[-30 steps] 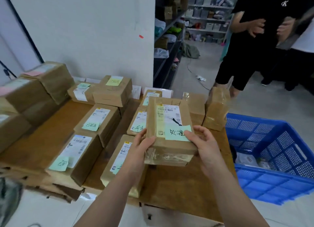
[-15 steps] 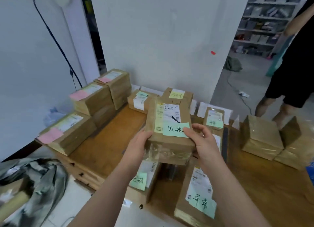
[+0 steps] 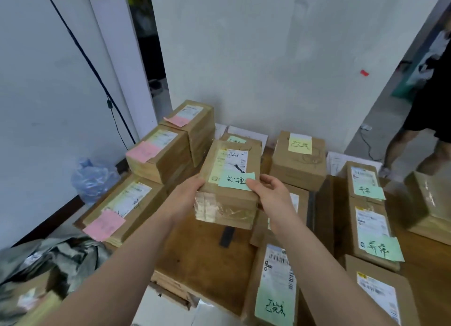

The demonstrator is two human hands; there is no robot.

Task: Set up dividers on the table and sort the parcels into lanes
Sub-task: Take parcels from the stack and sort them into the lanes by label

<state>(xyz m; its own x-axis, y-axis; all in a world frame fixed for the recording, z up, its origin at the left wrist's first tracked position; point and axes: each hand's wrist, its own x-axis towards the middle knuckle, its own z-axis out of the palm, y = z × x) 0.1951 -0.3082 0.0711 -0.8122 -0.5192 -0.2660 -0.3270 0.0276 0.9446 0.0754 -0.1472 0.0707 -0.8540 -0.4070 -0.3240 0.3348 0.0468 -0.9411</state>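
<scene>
Where parcels [image 3: 299, 155] sit, the table [image 3: 202, 252] (wood) stands by a white wall [image 3: 268, 57]

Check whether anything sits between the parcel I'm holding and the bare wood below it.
Left hand and right hand hold the parcel above the table. One small dark strip lies on the bare wood just beneath its near edge; nothing else visible.

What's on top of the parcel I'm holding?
A white shipping label and a green handwritten sticky note on the brown cardboard parcel. The note hides the label's lower edge; your right hand covers the note's corner.
</scene>
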